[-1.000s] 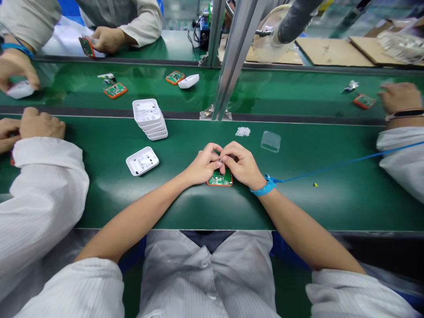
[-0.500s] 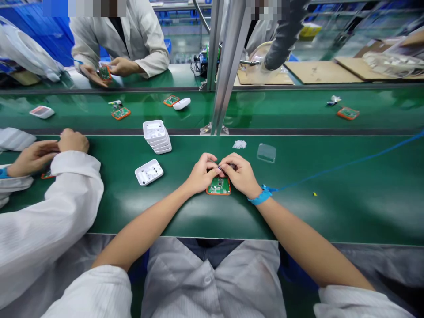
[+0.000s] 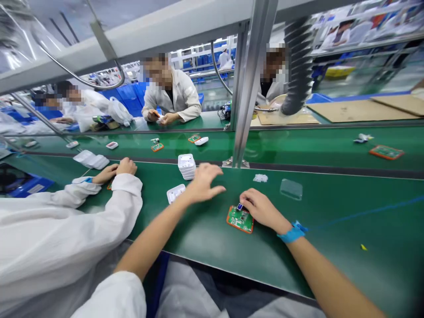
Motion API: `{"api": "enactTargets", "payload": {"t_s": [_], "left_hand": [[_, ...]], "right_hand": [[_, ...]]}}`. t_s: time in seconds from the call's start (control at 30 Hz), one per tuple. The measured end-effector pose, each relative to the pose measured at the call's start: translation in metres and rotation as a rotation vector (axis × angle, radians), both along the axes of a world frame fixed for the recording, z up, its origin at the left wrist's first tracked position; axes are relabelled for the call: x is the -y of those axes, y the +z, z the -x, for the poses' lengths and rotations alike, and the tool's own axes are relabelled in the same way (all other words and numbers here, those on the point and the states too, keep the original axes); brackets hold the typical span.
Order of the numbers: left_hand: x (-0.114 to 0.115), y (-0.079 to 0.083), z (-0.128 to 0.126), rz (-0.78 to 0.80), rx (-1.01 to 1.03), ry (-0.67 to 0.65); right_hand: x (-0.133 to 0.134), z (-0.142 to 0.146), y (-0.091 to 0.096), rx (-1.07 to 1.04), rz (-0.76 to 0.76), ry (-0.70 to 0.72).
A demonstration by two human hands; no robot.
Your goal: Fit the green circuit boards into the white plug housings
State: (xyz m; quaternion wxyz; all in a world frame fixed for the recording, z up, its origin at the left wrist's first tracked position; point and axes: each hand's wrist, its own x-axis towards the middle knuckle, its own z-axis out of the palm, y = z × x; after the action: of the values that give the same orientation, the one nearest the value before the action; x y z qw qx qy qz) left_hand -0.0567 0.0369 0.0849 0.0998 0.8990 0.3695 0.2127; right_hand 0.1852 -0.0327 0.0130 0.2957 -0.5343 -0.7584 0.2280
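My right hand (image 3: 261,210), with a blue wrist strap (image 3: 293,232), pinches a small blue part with a white edge (image 3: 240,206). That part is at the upper edge of a green circuit board (image 3: 241,218) in an orange frame, which lies flat on the bench. Whether the part is joined to the board I cannot tell. My left hand (image 3: 204,183) is raised, fingers apart and holding nothing, left of the board. Behind it stand a stack of white plastic housings (image 3: 186,165) and a single white housing (image 3: 175,193), partly hidden by my wrist.
Small white pieces (image 3: 260,178) and a clear plastic cover (image 3: 291,189) lie beyond my right hand. A conveyor (image 3: 285,141) carrying boards crosses behind a metal post (image 3: 247,88). At my left a co-worker's hands (image 3: 119,170) handle another board.
The view has swung up and left. My left hand has come off the board and opened; my right hand stays there, with the blue part now visible in its fingers.
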Motion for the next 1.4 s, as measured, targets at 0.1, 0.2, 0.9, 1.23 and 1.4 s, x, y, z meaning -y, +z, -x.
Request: {"api": "enactTargets", "payload": {"t_s": [0.1,0.2,0.9,1.23,1.4], "left_hand": [[-0.038,0.046,0.035,-0.069,-0.278,0.255],[-0.071,0.074,0.057,0.071,-0.545,0.359],[-0.032,0.029,-0.005,0.518,0.855,0.001],[0.019,-0.071,-0.063,0.869,0.867,0.160],[0.027,-0.076,-0.057,0.916,0.818,0.027]], "right_hand": [[0.006,-0.003,0.007,0.227,-0.001,-0.082],[0.015,-0.004,0.015,0.398,0.036,-0.257],[0.019,0.003,0.018,-0.327,-0.496,0.026],[0.015,0.001,0.010,-0.131,-0.567,-0.058],[0.013,0.002,0.009,-0.055,-0.448,-0.127]]}}
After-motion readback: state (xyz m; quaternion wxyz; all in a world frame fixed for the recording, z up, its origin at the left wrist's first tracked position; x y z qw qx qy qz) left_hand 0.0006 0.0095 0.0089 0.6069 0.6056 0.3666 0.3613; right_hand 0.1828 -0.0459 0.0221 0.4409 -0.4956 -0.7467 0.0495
